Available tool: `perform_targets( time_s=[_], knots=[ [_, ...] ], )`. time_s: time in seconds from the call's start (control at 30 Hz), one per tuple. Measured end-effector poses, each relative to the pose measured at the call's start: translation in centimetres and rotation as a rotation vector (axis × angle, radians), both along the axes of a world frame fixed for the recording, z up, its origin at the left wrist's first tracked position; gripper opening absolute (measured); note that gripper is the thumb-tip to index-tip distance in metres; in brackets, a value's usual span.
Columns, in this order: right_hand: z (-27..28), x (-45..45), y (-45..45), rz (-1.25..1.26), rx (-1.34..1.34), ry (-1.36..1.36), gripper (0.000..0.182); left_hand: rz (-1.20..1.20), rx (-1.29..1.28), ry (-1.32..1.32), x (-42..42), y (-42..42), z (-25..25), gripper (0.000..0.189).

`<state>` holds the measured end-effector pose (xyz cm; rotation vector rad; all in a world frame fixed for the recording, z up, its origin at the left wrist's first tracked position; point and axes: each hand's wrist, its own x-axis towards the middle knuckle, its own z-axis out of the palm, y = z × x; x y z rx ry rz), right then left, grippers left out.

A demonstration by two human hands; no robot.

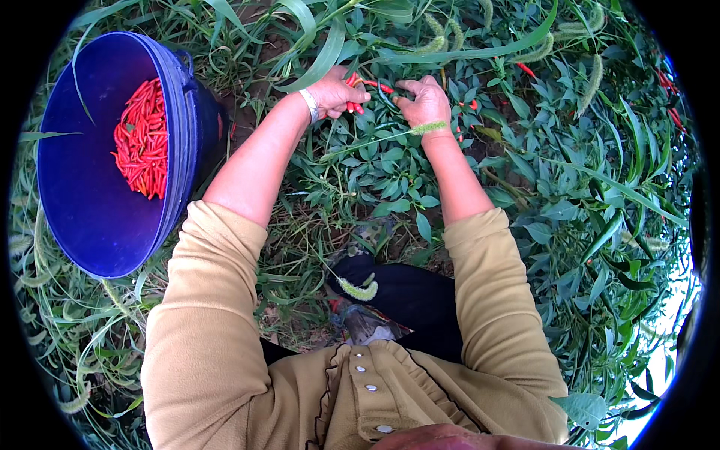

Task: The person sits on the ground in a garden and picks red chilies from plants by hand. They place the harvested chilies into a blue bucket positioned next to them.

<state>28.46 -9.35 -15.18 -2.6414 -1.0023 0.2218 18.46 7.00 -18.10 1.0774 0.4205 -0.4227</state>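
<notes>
My left hand (337, 94) is closed around several red chilli peppers (354, 107), whose ends stick out between thumb and fingers. A silver-coloured bracelet (309, 106) circles that wrist. Just right of it, a red chilli with a dark tip (378, 85) points towards my right hand (426, 104). The thumb and forefinger of my right hand are bent with a gap between them, among the leaves of a chilli plant (388, 163). A green chilli (386, 100) hangs close to those fingertips. The palm side of my right hand is hidden.
A deep blue bucket (84, 152) tilts at the left, with a heap of red chillies (143, 140) inside. Long grass blades (332, 53) and a bristly seed head (428, 127) cross near my hands. More red chillies (526, 70) show among leaves at the right.
</notes>
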Motion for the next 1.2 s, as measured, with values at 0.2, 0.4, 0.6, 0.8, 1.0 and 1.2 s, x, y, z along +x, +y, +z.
perform_targets(
  time_s=[0.2, 0.4, 0.6, 0.8, 1.0, 1.2],
  knots=[
    [0.8, -0.2, 0.4, 0.076, -0.283, -0.064, 0.022, 0.376, -0.192, -0.004, 0.7, -1.1, 1.3, 0.046],
    [1.2, -0.1, 1.5, 0.042, -0.355, 0.099, 0.020, 0.156, -0.276, -0.191, 1.0, -1.1, 1.2, 0.016],
    [-1.1, -0.5, 1.7, -0.129, -0.398, -0.057, 0.016, -0.023, -0.142, -0.081, 0.5, -1.6, 0.8, 0.015],
    [-2.7, 1.0, -0.6, -0.368, 0.834, 0.596, 0.010, 0.238, -0.048, -0.016, 1.0, -2.6, 1.4, 0.011],
    [-2.5, -0.3, -0.7, -0.269, 0.894, 0.514, 0.007, 0.386, 0.214, -0.172, 2.2, -3.5, 3.5, 0.022],
    [-2.6, -0.7, -0.6, -0.049, 0.582, 0.094, 0.013, 0.314, 0.506, -0.123, 3.0, -3.5, 1.4, 0.027]
  ],
)
